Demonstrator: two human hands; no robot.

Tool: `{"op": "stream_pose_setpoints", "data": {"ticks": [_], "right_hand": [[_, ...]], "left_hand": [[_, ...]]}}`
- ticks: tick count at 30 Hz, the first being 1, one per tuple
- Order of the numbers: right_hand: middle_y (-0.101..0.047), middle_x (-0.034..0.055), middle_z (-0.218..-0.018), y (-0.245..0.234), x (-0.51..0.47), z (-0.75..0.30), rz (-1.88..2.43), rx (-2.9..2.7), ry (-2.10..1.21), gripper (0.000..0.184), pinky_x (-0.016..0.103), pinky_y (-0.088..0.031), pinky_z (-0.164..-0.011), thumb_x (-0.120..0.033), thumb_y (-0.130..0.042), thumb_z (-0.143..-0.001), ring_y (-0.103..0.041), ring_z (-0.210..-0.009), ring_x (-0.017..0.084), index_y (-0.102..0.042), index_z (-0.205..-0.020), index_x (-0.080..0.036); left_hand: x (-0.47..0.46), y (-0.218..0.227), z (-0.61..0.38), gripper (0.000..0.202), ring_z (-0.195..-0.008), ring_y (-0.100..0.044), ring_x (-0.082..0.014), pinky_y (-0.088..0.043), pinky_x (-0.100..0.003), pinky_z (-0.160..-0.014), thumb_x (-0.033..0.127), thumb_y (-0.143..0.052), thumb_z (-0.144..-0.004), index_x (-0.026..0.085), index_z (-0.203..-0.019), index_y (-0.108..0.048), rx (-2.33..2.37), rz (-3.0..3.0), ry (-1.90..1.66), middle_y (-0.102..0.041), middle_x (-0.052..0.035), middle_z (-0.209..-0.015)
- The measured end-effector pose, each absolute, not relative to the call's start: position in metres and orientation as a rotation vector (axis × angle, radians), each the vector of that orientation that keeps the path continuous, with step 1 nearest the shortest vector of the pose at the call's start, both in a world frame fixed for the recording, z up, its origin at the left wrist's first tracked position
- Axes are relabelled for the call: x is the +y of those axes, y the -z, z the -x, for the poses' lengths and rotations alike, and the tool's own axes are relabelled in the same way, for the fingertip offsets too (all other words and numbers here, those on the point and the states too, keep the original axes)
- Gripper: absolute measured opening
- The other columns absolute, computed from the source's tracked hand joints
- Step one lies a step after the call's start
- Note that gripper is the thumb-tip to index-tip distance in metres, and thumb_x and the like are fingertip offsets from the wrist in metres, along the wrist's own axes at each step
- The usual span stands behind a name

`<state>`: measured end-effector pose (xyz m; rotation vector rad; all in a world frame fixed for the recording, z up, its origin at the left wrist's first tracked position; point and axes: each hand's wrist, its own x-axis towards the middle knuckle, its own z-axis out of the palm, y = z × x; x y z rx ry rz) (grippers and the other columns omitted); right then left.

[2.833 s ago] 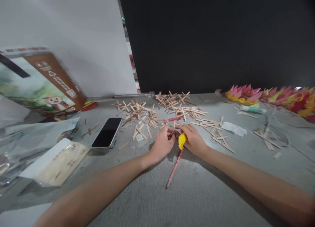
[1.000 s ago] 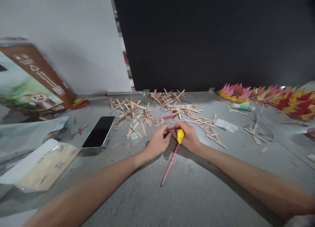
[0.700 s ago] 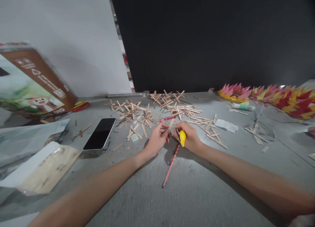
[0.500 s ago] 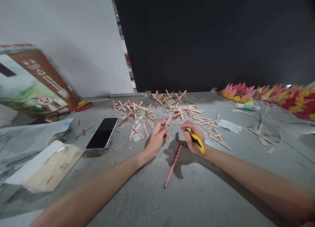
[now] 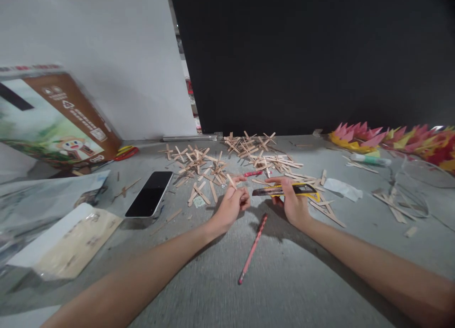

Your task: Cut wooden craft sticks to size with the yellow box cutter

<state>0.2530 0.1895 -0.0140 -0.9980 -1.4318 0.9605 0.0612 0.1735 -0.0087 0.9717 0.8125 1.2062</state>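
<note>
While the left hand (image 5: 232, 204) pinches a short wooden stick (image 5: 232, 181), the right hand (image 5: 293, 202) grips a yellow utility knife (image 5: 286, 190) sideways above the counter (image 5: 284, 280). Advisable: blade angled away from fingers. Pink pencil (image 5: 253, 248) lies between.

The hands, pressed together over the pencil's (image 5: 253, 247) top end earlier, are now apart. The right hand (image 5: 294, 204) turns the yellow cutter (image 5: 284, 190) from upright to flat and crosswise, clear of the table. The left hand (image 5: 231, 205) lifts away holding a small stick (image 5: 232, 181).
</note>
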Motion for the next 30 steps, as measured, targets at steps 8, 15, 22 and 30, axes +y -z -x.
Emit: {"op": "stream_pose_setpoints", "data": {"ticks": [8, 15, 22, 30], "right_hand": [[-0.062, 0.0002, -0.067, 0.016, 0.19, -0.257, 1.046, -1.58, -0.817, 0.034, 0.029, -0.039, -0.047, -0.055, -0.061, -0.097, -0.052, -0.053, 0.016, -0.078, -0.099, -0.026], [-0.06, -0.0009, -0.066, 0.012, 0.188, -0.251, 1.067, -1.534, -0.793, 0.032, 0.029, -0.045, -0.054, -0.051, -0.064, -0.096, -0.054, -0.057, 0.016, -0.076, -0.111, -0.025], [-0.066, 0.0021, -0.083, 0.019, 0.191, -0.253, 0.743, -1.644, -0.793, 0.035, 0.033, -0.05, -0.067, -0.047, -0.053, -0.103, -0.061, -0.069, 0.018, -0.067, -0.125, -0.024], [-0.069, 0.0011, -0.086, 0.014, 0.184, -0.252, 0.683, -1.78, -0.765, 0.029, 0.033, -0.054, -0.072, -0.035, -0.055, -0.103, -0.066, -0.071, 0.017, -0.06, -0.131, -0.028]], "left_hand": [[0.18, 0.017, -0.057, 0.045, -0.053, -0.039, -0.0077, -0.025, -0.022, -0.052, 0.051, -0.065, -0.092, 0.027, -0.101, -0.028, 0.782, -0.96, -1.11, -0.043, 0.0088, -0.074], [0.186, 0.024, -0.053, 0.046, -0.062, -0.045, -0.0083, -0.034, -0.021, -0.057, 0.059, -0.07, -0.09, 0.023, -0.1, -0.044, 0.738, -0.92, -1.127, -0.044, 0.0057, -0.078], [0.185, 0.017, -0.051, 0.041, -0.063, -0.058, -0.0123, -0.045, -0.025, -0.063, 0.056, -0.068, -0.092, 0.017, -0.095, -0.058, 0.832, -1.015, -1.162, -0.059, 0.001, -0.074], [0.181, 0.02, -0.052, 0.034, -0.058, -0.059, -0.0127, -0.043, -0.024, -0.059, 0.054, -0.056, -0.1, 0.023, -0.107, -0.042, 0.856, -1.129, -1.212, -0.067, 0.0026, -0.071]]}}
